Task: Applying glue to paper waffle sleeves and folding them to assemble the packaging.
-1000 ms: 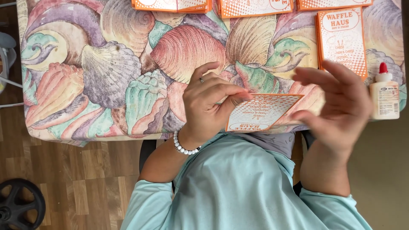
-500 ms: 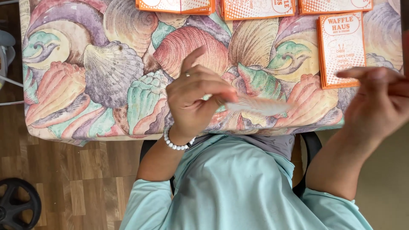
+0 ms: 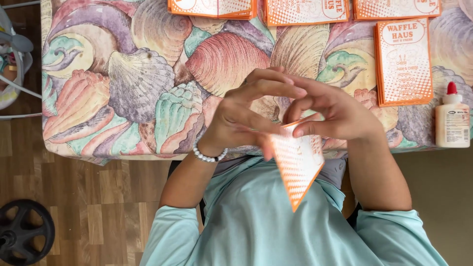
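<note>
Both hands hold one orange-and-white printed card [image 3: 298, 165] above my lap, at the near edge of the table. My left hand [image 3: 244, 116], with a white bead bracelet on its wrist, pinches the card's top edge with curled fingers. My right hand [image 3: 335, 113] grips the same top edge from the right. The card hangs down with one corner pointing toward my light blue shirt.
The table wears a seashell-patterned cloth [image 3: 123, 83]. A stack of orange printed cards [image 3: 404, 61] lies at the right, with more stacks [image 3: 305, 11] along the far edge. A white glue bottle with a red cap [image 3: 452, 118] stands at the right. A black weight plate [image 3: 22, 236] rests on the wooden floor.
My right hand, which had swung out to the right, has come back to the card. Both hands now hold it, and it has turned from flat to hanging corner-down.
</note>
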